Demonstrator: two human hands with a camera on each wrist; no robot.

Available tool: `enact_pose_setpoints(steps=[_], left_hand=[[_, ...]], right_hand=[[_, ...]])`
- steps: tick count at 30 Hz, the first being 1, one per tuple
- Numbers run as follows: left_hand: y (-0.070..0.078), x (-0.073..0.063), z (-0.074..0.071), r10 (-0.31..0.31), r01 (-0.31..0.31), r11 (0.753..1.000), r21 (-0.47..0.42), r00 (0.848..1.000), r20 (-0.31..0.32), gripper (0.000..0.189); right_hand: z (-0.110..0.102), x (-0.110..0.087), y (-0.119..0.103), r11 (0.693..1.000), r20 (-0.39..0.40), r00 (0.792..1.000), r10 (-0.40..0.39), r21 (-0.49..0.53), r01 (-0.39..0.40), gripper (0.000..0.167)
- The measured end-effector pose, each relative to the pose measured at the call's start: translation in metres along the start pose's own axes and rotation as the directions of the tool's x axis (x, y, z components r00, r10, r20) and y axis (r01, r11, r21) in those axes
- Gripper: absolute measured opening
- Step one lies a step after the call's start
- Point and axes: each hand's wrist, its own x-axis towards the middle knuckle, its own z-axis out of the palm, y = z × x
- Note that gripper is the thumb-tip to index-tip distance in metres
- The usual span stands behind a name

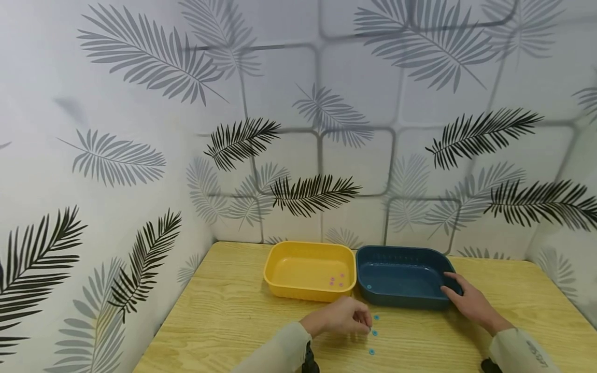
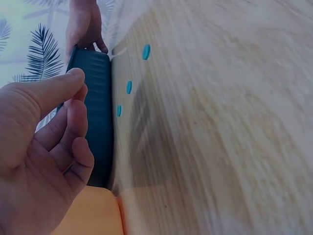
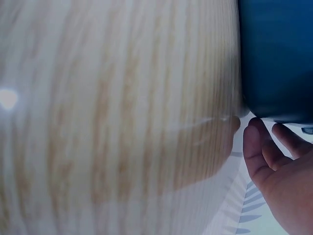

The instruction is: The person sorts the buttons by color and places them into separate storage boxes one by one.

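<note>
My left hand (image 1: 342, 315) hovers low over the table in front of the trays, fingers loosely curled, thumb tip close to the index fingertip. Nothing shows between its fingertips in the left wrist view. Three small blue buttons (image 1: 374, 332) lie in a row beside it, the middle one nearest its fingertips. My right hand (image 1: 473, 304) rests at the right end of the dark blue tray (image 1: 406, 300), fingers lightly bent and overlapping the rim. One blue button (image 1: 369, 286) is inside this tray, near its left end.
A yellow tray (image 1: 298, 292) stands left of the blue one, their ends nearly meeting. Several pink buttons (image 1: 332, 283) lie at its right side. Behind the wooden table (image 1: 224, 311) rises a wall (image 1: 289, 77) with a leaf pattern.
</note>
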Motion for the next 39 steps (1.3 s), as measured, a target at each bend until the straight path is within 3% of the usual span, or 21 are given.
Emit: enact_pose_setpoints(steps=[10, 18, 25, 30, 34, 39], left_hand=[[0.005, 0.000, -0.008, 0.015, -0.018, 0.997, -0.076, 0.999, -0.040, 0.004], [0.013, 0.000, -0.017, 0.013, -0.029, 0.988, -0.153, 0.994, -0.108, 0.004], [0.021, 0.001, -0.026, 0.024, -0.046, 0.991, -0.128, 0.985, -0.169, 0.005], [0.024, 0.007, -0.034, -0.027, -0.006, 0.987, -0.163, 0.979, -0.201, 0.004], [0.025, 0.013, -0.040, -0.081, 0.031, 0.980, -0.199, 0.965, -0.248, 0.003], [0.022, 0.018, -0.047, -0.115, 0.051, 0.979, -0.197, 0.936, -0.333, 0.004]], right_hand=[[-0.002, 0.001, 0.001, 1.000, 0.009, 1.000, 0.005, 0.021, -0.005, 0.073], [-0.001, 0.001, 0.001, 1.000, 0.022, 0.999, 0.026, 0.016, -0.026, 0.076], [-0.001, -0.001, 0.000, 0.999, 0.015, 1.000, 0.019, 0.032, -0.020, 0.074], [-0.001, 0.000, 0.001, 0.999, 0.011, 1.000, 0.027, 0.026, -0.027, 0.074], [-0.001, -0.001, 0.002, 0.999, 0.007, 0.999, 0.031, 0.021, -0.031, 0.074], [-0.001, 0.000, 0.002, 0.999, 0.006, 1.000, 0.031, 0.012, -0.031, 0.073]])
